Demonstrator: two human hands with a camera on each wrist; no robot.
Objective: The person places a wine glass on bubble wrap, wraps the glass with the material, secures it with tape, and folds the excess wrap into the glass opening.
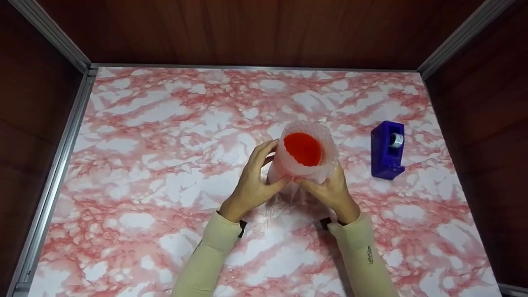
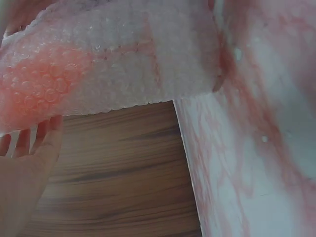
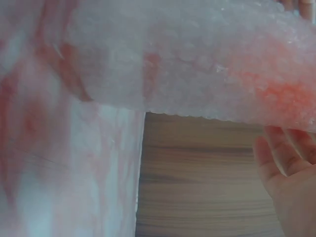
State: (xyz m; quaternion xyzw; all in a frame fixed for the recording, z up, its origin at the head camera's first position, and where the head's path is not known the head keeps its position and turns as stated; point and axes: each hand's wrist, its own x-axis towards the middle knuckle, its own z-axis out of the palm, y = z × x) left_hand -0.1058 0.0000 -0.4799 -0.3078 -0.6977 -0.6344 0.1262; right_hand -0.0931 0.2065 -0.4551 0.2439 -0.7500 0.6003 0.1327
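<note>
A sheet of clear bubble wrap [image 1: 329, 142] stands as an upright tube in the middle of the table, wrapped around a round thing with a flat red top [image 1: 303, 148]. The wrap rises above that red top. From the left my left hand [image 1: 252, 183] holds the tube, its thumb on the near side. My right hand [image 1: 333, 190] grips it from the right, thumb likewise in front, close to the other thumb. Both wrist views show the bubble wrap [image 2: 123, 64] with red showing through it and fingers along its side. The wrapped thing's lower part is blurred by the bubbles.
A purple tape dispenser [image 1: 384, 152] with a roll of clear tape [image 1: 396, 140] stands to the right of the wrapped thing. The red-and-white marbled table [image 1: 165, 173] is bordered by dark wood panels [image 1: 255, 33] at the back and sides, with metal edging.
</note>
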